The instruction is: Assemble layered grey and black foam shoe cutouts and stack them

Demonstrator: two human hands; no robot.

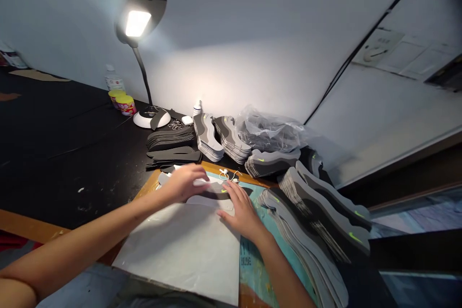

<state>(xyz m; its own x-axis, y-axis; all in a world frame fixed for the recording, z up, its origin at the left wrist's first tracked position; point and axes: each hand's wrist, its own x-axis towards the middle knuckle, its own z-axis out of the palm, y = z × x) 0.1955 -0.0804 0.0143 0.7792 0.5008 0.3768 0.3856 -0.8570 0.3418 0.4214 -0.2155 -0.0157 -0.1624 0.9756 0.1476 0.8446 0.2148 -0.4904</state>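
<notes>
A grey, layered shoe-upper panel [216, 196] with a small yellow-green swoosh lies at the far edge of a white sheet [180, 245]. My left hand [188, 183] is over the panel's left end, its thumb and fingers apart. Pale material shows between them, and the hand hides part of the panel. Resting on the right end of the panel is my right hand [241, 209], fingers spread beside the swoosh and thumb apart on the near side. Small white cord-like pieces [225, 173] lie just beyond the right fingertips.
Stacks of similar grey panels [299, 245] stand at the right, with more stacks [207, 137] along the back. Dark strips [169, 138] are piled at the back left. A lit desk lamp [144, 77], yellow tubs [124, 103] and a clear plastic bag [270, 130] stand near the wall.
</notes>
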